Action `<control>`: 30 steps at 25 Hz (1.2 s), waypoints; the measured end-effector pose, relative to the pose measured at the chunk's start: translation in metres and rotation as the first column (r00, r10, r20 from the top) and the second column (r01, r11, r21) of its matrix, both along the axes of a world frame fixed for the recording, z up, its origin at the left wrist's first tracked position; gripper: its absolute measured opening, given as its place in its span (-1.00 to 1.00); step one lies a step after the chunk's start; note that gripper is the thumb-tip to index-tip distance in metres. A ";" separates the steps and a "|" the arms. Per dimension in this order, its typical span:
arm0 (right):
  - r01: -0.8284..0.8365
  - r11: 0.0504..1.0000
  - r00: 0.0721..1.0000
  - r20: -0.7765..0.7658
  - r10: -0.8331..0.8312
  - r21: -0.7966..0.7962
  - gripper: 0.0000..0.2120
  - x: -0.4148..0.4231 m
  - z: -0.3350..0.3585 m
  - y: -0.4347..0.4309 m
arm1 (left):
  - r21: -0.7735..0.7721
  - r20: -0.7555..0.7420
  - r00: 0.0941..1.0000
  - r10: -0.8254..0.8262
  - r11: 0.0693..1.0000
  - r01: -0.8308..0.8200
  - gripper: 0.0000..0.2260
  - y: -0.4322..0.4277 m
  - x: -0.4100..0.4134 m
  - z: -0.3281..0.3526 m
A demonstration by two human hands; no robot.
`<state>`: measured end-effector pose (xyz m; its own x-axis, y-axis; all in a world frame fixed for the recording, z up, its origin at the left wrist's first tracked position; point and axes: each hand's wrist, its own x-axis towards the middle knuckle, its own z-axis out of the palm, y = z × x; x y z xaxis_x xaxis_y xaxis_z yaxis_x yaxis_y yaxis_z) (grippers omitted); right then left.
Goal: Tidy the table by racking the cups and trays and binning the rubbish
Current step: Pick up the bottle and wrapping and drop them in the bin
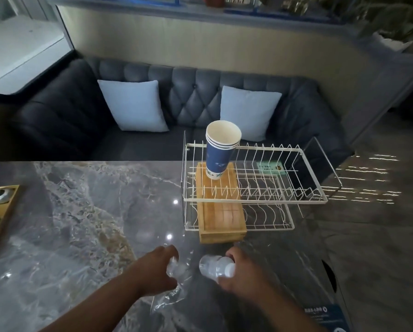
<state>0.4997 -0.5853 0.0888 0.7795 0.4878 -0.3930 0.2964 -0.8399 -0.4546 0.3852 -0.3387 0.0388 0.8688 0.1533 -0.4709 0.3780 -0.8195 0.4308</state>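
While both hands work low over bench [69, 212]: left hand [156, 269] grip closed on clear plastic bag [172, 291]; right hand [242, 271] grip wrapped round plastic bottle [216, 268]; stacked paper cups [221, 150] upright in wire rack [255, 200].

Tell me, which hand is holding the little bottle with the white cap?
The right hand holds the clear bottle. The left hand grabs crinkly clear plastic instead.
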 end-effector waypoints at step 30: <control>0.040 0.995 0.997 -0.070 -0.033 0.095 -0.38 0.115 -0.027 -0.233 | 0.155 0.035 0.995 -0.098 0.984 0.091 -0.59 -0.229 0.121 -0.005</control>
